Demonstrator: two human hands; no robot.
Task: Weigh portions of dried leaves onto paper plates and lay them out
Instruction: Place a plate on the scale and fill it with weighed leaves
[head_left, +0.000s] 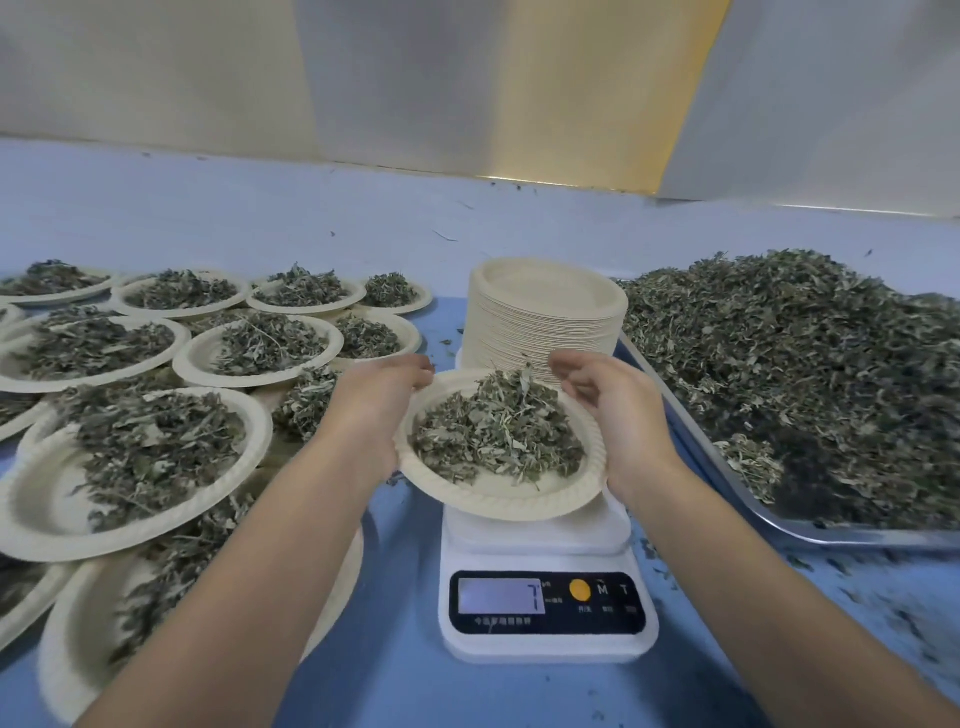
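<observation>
A paper plate (498, 500) heaped with dried leaves (493, 434) sits tilted just over the platform of a white digital scale (545, 642), whose display shows a 7. My left hand (375, 415) grips the plate's left rim, fingers curled over its far edge. My right hand (621, 415) holds the right rim, fingers curled loosely above the leaves. Whether the plate touches the platform is hidden.
A tall stack of unused paper plates (545, 312) stands right behind the scale. A metal tray (727, 486) piled with loose dried leaves (805, 364) fills the right. Several filled plates (47, 514) overlap on the blue table (405, 675) at the left. A wall runs along the back.
</observation>
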